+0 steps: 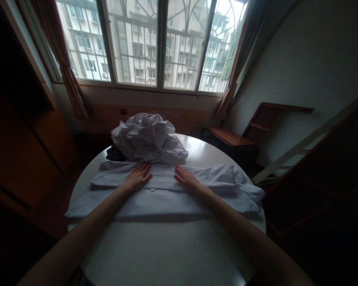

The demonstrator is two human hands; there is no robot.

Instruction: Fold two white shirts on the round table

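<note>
A white garment, seemingly a shirt [164,204], lies spread across the round table with its upper part folded over into a long band. My left hand [138,177] rests flat on the folded part, left of the middle, fingers stretched out. Flat on the same layer, a little to the right, lies my right hand [187,179], its fingers extended toward the far side. Neither hand grips the cloth. Just beyond my fingertips sits a crumpled heap of white cloth [149,137]. A dark striped cloth [115,153] peeks out under the heap's left side.
The glossy white table [164,250] has a curved edge all round. Behind it is a barred window [158,47] with tied curtains [70,85]. A wooden chair [231,136] stands back right, and a wooden cabinet [44,151] is at the left.
</note>
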